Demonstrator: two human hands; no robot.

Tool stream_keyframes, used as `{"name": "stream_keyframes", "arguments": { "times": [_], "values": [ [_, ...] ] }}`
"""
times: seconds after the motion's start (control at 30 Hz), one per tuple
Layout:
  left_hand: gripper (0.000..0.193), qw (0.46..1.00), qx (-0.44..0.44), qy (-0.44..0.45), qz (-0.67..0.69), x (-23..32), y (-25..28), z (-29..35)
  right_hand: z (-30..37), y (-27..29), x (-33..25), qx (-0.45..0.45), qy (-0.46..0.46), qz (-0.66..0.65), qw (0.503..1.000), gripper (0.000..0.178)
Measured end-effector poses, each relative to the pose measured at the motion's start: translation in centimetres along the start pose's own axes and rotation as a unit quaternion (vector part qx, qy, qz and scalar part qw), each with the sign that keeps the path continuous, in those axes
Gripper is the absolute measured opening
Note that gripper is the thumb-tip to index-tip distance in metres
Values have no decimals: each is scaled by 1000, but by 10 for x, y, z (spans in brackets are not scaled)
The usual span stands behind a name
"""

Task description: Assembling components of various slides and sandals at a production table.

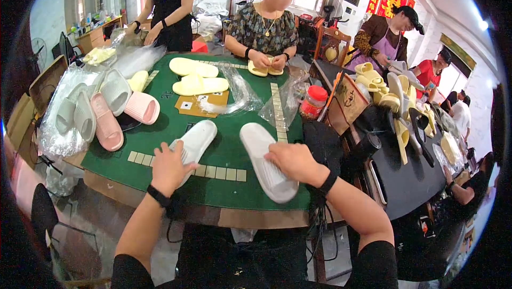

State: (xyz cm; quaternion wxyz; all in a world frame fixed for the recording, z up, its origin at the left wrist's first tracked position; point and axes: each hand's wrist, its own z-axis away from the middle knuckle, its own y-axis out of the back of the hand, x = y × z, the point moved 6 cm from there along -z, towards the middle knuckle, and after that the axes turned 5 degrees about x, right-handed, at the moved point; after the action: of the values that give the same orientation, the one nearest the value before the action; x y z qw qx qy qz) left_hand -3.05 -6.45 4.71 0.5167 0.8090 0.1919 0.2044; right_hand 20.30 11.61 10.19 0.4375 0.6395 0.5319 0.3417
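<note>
The left hand (pixel 169 167), fingers spread, touches the left white slipper (pixel 201 134); the right hand (pixel 296 162), fingers bent, lies over the right white slipper (pixel 257 142). Whether either grip is clenched, I cannot tell. Both slippers are apart at the near part of the green tabletop (pixel 229 151). Yellow slippers (pixel 200 86) lie beyond; pink slippers (pixel 106 123) are to the left.
</note>
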Motion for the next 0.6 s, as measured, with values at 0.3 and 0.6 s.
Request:
{"name": "stream_keyframes", "arguments": {
  "times": [0.3,0.6],
  "values": [
    [64,995,37,-72,61,53,-30,-50,-63,-74,35,-10,-126,-85,988,30],
    [62,984,-10,-154,88,65,-39,-72,-61,-84,45,-116,-192,-332,916,28]
  ]
}}
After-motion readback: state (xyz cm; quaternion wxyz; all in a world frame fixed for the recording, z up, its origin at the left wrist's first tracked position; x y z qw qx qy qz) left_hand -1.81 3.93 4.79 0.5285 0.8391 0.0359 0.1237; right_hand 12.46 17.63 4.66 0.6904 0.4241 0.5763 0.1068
